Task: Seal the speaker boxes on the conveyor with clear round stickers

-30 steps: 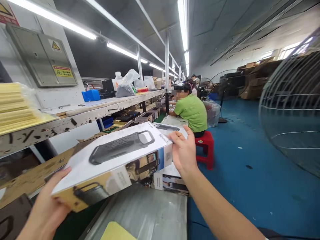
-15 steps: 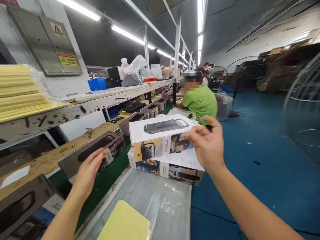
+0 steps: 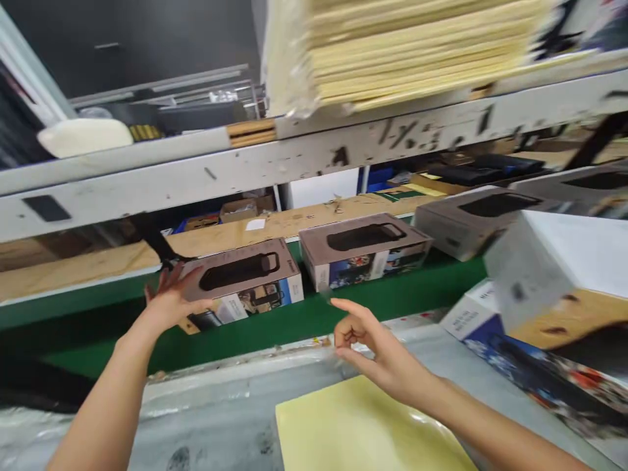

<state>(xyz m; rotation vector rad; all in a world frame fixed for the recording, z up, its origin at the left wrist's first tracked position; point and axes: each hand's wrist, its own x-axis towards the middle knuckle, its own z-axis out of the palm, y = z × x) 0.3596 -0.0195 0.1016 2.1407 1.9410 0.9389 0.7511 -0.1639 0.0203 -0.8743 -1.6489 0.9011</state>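
My left hand (image 3: 169,302) reaches out with fingers spread and rests on the left end of a grey product box (image 3: 245,280) that lies on the green conveyor belt (image 3: 343,307). My right hand (image 3: 373,343) hovers above the near edge of the belt, empty, its fingers loosely curled and apart. A second grey box (image 3: 363,252) follows to the right on the belt, and a third (image 3: 471,219) beyond it. A stack of white printed boxes (image 3: 554,301) sits at the right on the plastic-covered work surface (image 3: 220,412).
A yellow sheet (image 3: 363,432) lies on the near surface under my right arm. Overhead runs a scuffed white shelf (image 3: 294,163) carrying a stack of yellow sheets (image 3: 402,52). A wooden ledge (image 3: 275,229) lies behind the belt.
The view has swung left and down to the belt. My right hand has let go of the white box, which sits on the stack. My left hand has reached the grey box.
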